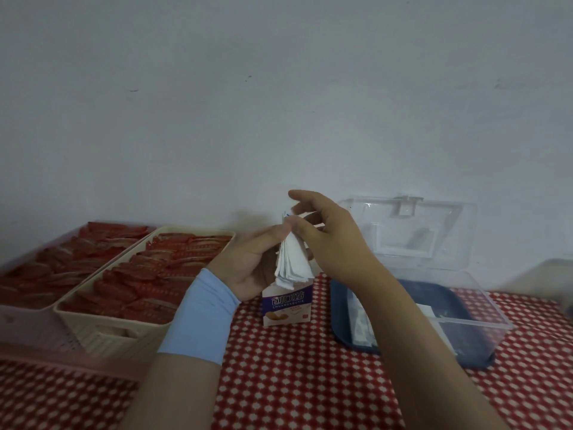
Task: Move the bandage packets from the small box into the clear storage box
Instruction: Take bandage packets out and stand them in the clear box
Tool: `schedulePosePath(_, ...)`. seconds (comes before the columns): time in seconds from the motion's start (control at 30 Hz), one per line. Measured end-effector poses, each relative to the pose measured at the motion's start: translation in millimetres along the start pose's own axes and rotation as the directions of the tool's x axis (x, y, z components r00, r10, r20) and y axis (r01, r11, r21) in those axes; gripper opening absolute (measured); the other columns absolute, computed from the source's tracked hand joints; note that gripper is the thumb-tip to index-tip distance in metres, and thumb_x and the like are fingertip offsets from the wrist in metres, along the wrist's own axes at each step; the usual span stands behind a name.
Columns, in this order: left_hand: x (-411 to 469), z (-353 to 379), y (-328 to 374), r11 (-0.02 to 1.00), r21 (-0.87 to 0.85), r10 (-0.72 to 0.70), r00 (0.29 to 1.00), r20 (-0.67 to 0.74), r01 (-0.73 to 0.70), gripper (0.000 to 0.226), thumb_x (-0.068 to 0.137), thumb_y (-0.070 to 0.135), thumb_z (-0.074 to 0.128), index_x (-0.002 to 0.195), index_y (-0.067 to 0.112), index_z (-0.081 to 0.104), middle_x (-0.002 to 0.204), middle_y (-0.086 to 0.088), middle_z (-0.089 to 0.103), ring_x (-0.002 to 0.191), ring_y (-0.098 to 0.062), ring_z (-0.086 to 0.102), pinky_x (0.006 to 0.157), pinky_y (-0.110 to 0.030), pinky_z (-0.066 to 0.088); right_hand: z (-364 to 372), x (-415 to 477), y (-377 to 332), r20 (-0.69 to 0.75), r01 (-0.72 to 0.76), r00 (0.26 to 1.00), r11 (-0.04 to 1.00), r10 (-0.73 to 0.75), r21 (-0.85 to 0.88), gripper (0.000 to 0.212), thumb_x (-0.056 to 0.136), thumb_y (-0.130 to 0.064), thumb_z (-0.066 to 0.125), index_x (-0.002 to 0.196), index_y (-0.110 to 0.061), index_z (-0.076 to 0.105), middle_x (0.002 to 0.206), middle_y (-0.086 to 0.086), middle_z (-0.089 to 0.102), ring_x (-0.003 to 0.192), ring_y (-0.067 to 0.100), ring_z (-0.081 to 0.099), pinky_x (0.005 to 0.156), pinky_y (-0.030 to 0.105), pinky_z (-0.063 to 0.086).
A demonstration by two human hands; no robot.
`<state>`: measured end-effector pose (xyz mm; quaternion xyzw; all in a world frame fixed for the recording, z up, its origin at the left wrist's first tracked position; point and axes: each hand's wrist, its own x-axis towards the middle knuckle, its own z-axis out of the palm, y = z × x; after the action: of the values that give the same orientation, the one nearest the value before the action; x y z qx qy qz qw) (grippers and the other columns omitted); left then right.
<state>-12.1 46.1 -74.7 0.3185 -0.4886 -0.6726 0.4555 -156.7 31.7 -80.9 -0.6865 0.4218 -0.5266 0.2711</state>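
Head view only. Bandage packets, a fanned stack of thin white paper sleeves (291, 259), stand near upright, long axis vertical, clamped in both grips: the left hand (251, 262) cups the stack from its left, thumb on the front; the right hand (328, 240) pinches the top edges, index finger lifted free. Directly below the grips sits the small purple-and-white cardboard box (286, 307) on the red-and-white checked desk (279, 367). Just right of the grips, under the right forearm, lies the clear plastic storage box (477, 318), lid raised. That hand is nearer, so I judge it will carry the packets rightward and down.
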Motion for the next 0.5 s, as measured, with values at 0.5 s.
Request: schedulePosePath(0.5,6,-13,-1,1.0,0.021,-0.016,1.0,-0.027,0.017,0.04,0.103,0.019,0.041,0.136,-0.003,0.049,0.097,-0.011,0.06,0.08,-0.02,0.06,0.063,-0.024,0.057,1,-11,-4,0.194,0.236,0.962,0.938,-0.19,-0.254,0.044,0.065,-0.023,0.092,0.079,-0.015,0.051,0.106,-0.008,0.057,0.089,0.0,0.057,0.065,0.013,0.049)
